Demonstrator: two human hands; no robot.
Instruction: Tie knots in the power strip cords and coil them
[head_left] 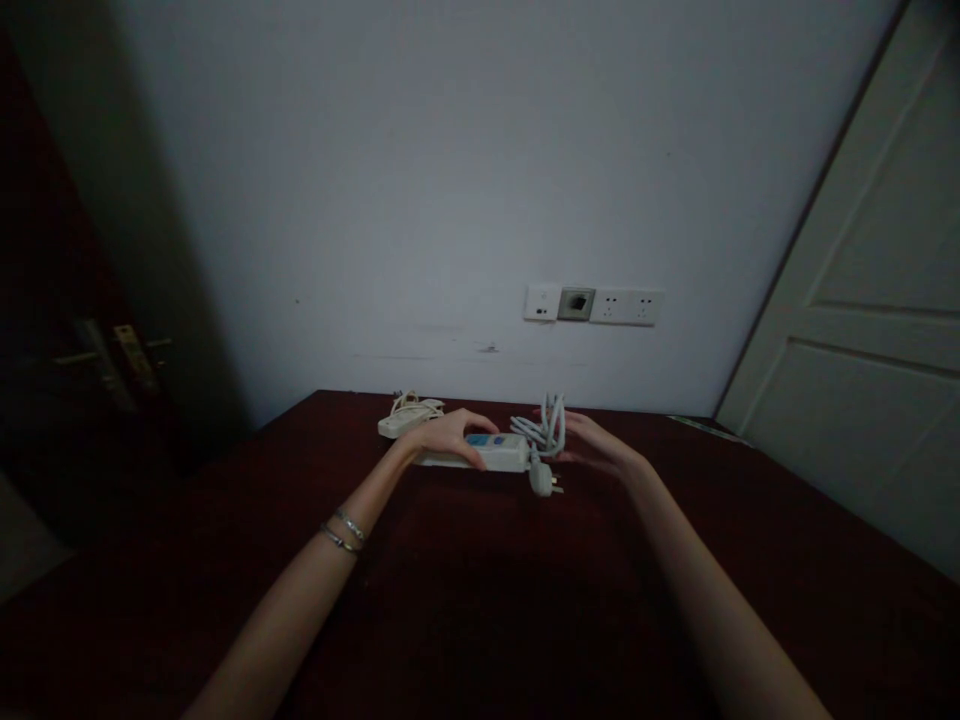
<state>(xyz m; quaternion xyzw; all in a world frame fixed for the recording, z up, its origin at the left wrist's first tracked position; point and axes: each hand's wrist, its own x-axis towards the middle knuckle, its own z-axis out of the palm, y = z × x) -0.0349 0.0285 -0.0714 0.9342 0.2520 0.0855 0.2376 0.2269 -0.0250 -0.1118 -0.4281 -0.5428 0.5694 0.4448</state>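
A white power strip with a blue label lies near the back of the dark red table. My left hand is closed over its left part, thumb in front and fingers across the top. From the strip's right end comes a grey-white cord, looped into a coil, and its plug hangs in front with the pins pointing right. Beside the coil is my right hand, fingers stretched out and partly behind the loops. Whether they touch the cord is hard to see.
Behind my left hand lies a second white strip with a thin bundled cord. The table meets a pale wall bearing several socket plates. A dark door with a brass handle stands left, a white panelled door right.
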